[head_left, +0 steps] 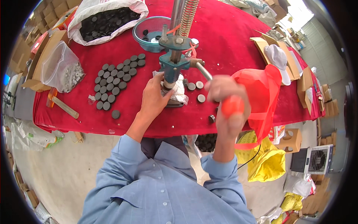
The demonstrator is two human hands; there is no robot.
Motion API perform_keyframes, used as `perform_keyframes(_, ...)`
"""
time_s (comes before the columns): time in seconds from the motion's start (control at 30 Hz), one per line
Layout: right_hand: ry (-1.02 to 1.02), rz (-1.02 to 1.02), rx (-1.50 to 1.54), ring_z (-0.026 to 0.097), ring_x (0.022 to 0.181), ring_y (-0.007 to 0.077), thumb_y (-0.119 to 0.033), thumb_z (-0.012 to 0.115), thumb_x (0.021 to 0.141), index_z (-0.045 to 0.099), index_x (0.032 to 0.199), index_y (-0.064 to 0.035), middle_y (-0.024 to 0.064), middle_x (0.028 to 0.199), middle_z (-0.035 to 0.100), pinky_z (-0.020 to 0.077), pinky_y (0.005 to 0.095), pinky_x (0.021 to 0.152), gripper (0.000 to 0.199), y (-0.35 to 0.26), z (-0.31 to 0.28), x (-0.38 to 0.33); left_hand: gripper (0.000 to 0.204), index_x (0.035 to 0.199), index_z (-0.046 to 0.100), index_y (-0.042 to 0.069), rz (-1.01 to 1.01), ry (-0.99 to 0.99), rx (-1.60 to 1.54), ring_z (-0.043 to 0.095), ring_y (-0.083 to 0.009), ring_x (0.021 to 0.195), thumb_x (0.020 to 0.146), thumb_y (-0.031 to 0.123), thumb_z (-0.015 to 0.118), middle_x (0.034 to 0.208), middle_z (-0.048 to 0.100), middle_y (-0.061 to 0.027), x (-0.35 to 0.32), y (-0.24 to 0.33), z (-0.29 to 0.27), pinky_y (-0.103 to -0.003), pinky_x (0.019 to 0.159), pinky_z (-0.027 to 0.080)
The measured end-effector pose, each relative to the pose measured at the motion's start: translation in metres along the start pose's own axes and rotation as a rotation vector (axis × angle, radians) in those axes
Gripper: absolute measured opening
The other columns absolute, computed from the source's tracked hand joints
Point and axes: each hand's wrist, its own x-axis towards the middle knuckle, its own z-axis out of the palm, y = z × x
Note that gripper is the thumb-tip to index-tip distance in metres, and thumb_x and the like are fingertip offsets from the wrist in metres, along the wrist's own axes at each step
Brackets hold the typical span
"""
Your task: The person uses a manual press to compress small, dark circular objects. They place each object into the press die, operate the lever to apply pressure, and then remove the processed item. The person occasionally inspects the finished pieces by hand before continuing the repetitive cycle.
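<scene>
A teal hand press (174, 67) with a tall metal column and a spring stands on the red-covered table. My left hand (153, 98) is at its base, thumb and fingers closed around a small round piece beneath the ram; my fingers partly hide it. White cloth or plastic (179, 91) covers the base beside them. My right hand (228, 106), smeared by motion, is wrapped around the red knob (233, 106) of the press lever (203, 71). Just right of the base lie several loose round caps (201, 98), some with pale faces up.
Left of the press, black round caps (112, 80) lie grouped on the red cloth (220, 26). Behind are a white sack (80, 31) of black caps and a teal basin (151, 46). A hammer (64, 107) lies at left; a red bag (257, 89) hangs by my right hand.
</scene>
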Motion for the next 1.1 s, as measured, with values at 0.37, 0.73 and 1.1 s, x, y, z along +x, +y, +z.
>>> perform_keyframes(0.37, 0.066, 0.309, -0.338, 0.069, 0.094, 0.0174, -0.015, 0.072, 0.094, 0.067, 0.124, 0.0028, 0.0116, 0.107, 0.073, 0.0556, 0.0318, 0.083, 0.036, 0.052, -0.005, 0.093, 0.063, 0.146, 0.054, 0.000, -0.262, -0.036, -0.426, 0.065, -0.0104, 0.092, 0.087, -0.004, 0.078, 0.116, 0.068, -0.0072, -0.045, 0.008, -0.038, -0.026, 0.077, 0.054)
perform_keyframes(0.73, -0.213, 0.609, -0.745, 0.071, 0.097, 0.0368, 0.001, 0.064, 0.084, 0.067, 0.132, -0.0044, 0.0219, 0.119, 0.070, 0.0565, 0.0444, 0.090, 0.048, 0.128, -0.011, -0.053, 0.071, 0.148, 0.052, 0.001, -0.207, 0.037, -0.522, 0.069, -0.0161, 0.109, 0.082, -0.013, 0.076, 0.129, 0.067, -0.0123, -0.078, 0.029, -0.080, -0.030, 0.089, 0.057)
perform_keyframes(1.1, -0.010, 0.675, -0.586, 0.075, 0.087, 0.0260, 0.006, 0.063, 0.092, 0.067, 0.123, 0.0001, 0.0189, 0.110, 0.072, 0.0588, 0.0370, 0.080, 0.032, 0.130, -0.005, -0.067, 0.062, 0.145, 0.053, -0.002, -0.319, 0.016, -0.734, 0.070, -0.0208, 0.111, 0.087, -0.012, 0.071, 0.125, 0.065, -0.0124, -0.082, 0.028, -0.079, -0.031, 0.084, 0.062)
